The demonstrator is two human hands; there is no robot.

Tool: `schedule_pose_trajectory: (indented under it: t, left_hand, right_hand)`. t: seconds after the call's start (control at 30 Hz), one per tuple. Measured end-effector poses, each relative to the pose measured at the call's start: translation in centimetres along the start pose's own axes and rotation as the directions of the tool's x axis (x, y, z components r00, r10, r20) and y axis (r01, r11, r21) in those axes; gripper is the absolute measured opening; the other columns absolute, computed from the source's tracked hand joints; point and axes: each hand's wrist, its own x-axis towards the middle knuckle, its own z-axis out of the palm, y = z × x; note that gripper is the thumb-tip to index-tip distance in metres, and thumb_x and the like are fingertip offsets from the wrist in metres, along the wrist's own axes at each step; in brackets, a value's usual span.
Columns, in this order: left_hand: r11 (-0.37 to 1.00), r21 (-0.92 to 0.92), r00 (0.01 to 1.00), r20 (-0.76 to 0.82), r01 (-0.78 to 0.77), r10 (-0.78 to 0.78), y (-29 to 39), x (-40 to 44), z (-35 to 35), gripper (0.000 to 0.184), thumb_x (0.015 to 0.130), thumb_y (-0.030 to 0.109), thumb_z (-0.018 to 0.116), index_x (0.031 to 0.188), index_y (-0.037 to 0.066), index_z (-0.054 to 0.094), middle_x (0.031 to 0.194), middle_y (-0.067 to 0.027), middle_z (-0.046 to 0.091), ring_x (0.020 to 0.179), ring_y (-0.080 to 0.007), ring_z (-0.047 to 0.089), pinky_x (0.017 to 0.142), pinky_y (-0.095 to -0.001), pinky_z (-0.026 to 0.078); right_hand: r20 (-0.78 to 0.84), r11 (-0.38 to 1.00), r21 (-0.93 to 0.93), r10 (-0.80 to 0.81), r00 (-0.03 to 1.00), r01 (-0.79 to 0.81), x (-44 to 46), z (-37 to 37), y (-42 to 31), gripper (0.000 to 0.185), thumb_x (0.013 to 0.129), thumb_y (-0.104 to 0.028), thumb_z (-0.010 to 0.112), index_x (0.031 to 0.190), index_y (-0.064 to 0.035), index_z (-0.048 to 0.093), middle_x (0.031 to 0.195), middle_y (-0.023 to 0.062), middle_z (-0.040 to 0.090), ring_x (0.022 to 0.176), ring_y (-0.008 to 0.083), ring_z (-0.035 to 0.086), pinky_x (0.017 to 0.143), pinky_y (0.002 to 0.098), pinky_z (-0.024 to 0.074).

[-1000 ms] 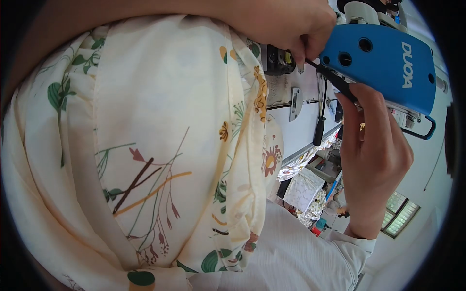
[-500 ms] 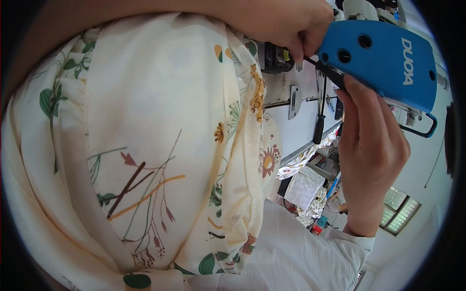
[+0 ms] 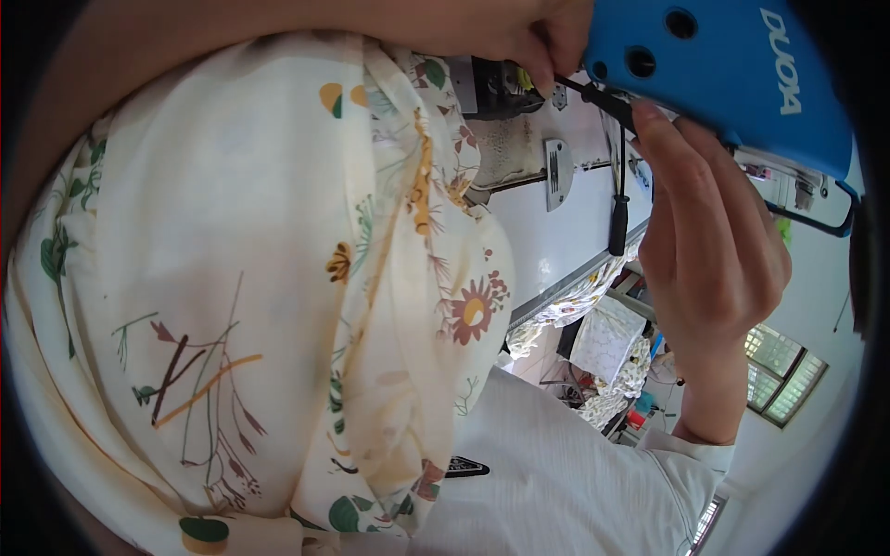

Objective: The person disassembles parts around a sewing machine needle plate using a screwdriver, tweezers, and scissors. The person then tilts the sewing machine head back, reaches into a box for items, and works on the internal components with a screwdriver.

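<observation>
The picture is turned sideways, with the room's upper side toward the right edge. My right hand (image 3: 709, 222) grips a black-handled screwdriver (image 3: 607, 104) slanting toward the blue sewing machine head (image 3: 732, 83) marked DUOA. At the screwdriver's thin end, my left hand (image 3: 553, 46) is closed in a pinch beside the machine's needle area. Whether its fingers hold the shaft or a small part is hidden. A second screwdriver (image 3: 618, 222) lies on the white machine table (image 3: 547, 241). Near it lies a slotted metal needle plate (image 3: 556, 174).
Cream floral fabric (image 3: 222, 213) is bunched below my left arm and fills much of the view. A black machine part (image 3: 501, 88) is by my left hand. Piled patterned cloth (image 3: 607, 343) lies beyond the table edge. A window (image 3: 783, 375) is in the wall.
The machine and fabric have shifted left and partly upward in the view. Both hands stay at the needle area, with the screwdriver in my right hand.
</observation>
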Motion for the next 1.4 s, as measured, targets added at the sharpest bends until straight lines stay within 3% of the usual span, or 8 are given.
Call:
schedule_pose_trajectory:
  t: [0.13,0.27,0.4,0.53,0.67,0.93,1.2,1.4]
  left_hand:
    - [0.999,-0.013,0.999,0.028,0.041,-0.041,0.5,0.3,-0.1,0.013,0.087,0.012,0.081,0.098,0.007,0.085,0.085,-0.0144,0.078,0.076,-0.0336,0.075,0.070,-0.0414,0.057]
    - [0.999,-0.017,0.999,0.033,0.041,-0.040,0.3,0.4,-0.1,0.013,0.086,0.012,0.081,0.098,0.007,0.085,0.085,-0.0145,0.078,0.076,-0.0328,0.075,0.069,-0.0408,0.057]
    - [0.999,-0.048,1.000,0.008,0.007,-0.007,-0.1,0.3,-0.2,0.013,0.086,0.012,0.081,0.098,0.007,0.085,0.084,-0.0142,0.078,0.075,-0.0322,0.075,0.069,-0.0406,0.057]
    - [0.998,-0.059,1.000,0.010,0.005,-0.005,-0.1,0.2,0.0,0.013,0.087,0.012,0.081,0.098,0.007,0.085,0.084,-0.0138,0.078,0.075,-0.0317,0.075,0.069,-0.0405,0.056]
    - [0.997,-0.049,0.998,0.044,0.053,-0.051,0.7,0.3,0.4,0.013,0.087,0.011,0.080,0.098,0.007,0.085,0.084,-0.0132,0.078,0.075,-0.0309,0.075,0.069,-0.0404,0.056]
    - [0.996,-0.090,0.999,0.039,0.018,-0.015,-0.3,0.3,0.2,0.013,0.088,0.010,0.079,0.099,0.006,0.085,0.086,-0.0123,0.080,0.077,-0.0298,0.075,0.070,-0.0400,0.056]
    - [0.997,-0.077,1.000,0.016,-0.003,0.005,-0.6,0.3,0.2,0.014,0.088,0.011,0.080,0.100,0.006,0.085,0.087,-0.0134,0.079,0.078,-0.0311,0.075,0.070,-0.0405,0.056]
    - [0.995,-0.081,0.995,0.078,0.065,-0.058,-0.1,0.4,-0.1,0.014,0.089,0.012,0.080,0.101,0.007,0.085,0.088,-0.0134,0.079,0.078,-0.0323,0.075,0.070,-0.0412,0.056]
  right_hand:
    - [0.015,0.993,-0.058,-0.106,0.994,0.107,-0.3,0.1,0.5,0.031,0.084,-0.001,0.087,0.114,-0.0077,0.082,0.099,0.0081,0.083,0.093,0.0220,0.081,0.079,0.0331,0.0671]
    - [-0.104,0.995,0.032,-0.092,0.990,0.096,-0.7,0.6,0.6,0.030,0.084,-0.005,0.088,0.114,-0.0062,0.082,0.098,0.0081,0.083,0.087,0.0207,0.081,0.074,0.0288,0.0660]
    - [-0.039,0.971,0.088,0.227,0.973,-0.223,-0.5,0.0,-1.8,0.026,0.088,-0.006,0.087,0.113,-0.0031,0.080,0.097,0.0085,0.083,0.079,0.0172,0.080,0.069,0.0238,0.0637]
    - [-0.074,0.827,0.368,0.481,0.873,-0.425,-0.8,1.4,-2.8,0.021,0.093,-0.004,0.084,0.113,-0.0004,0.079,0.095,0.0091,0.082,0.074,0.0137,0.078,0.065,0.0218,0.0618]
    - [-0.079,0.764,0.447,0.551,0.830,-0.465,-1.7,1.9,-3.5,0.019,0.096,-0.002,0.080,0.114,0.0002,0.078,0.094,0.0097,0.082,0.077,0.0122,0.078,0.065,0.0228,0.0624]
    - [-0.184,0.831,0.414,0.477,0.860,-0.372,-1.2,3.0,-3.3,0.019,0.098,0.000,0.077,0.116,0.0015,0.076,0.096,0.0098,0.081,0.079,0.0123,0.078,0.065,0.0211,0.0618]
    - [-0.151,0.567,0.654,0.746,0.649,-0.500,-1.0,3.7,-5.1,0.016,0.098,0.001,0.077,0.114,0.0040,0.076,0.094,0.0105,0.081,0.075,0.0113,0.075,0.065,0.0219,0.0626]
    - [-0.194,0.656,0.534,0.710,0.677,-0.534,-0.6,3.3,-5.7,0.016,0.098,0.001,0.077,0.113,0.0044,0.076,0.094,0.0115,0.080,0.077,0.0117,0.075,0.065,0.0227,0.0629]
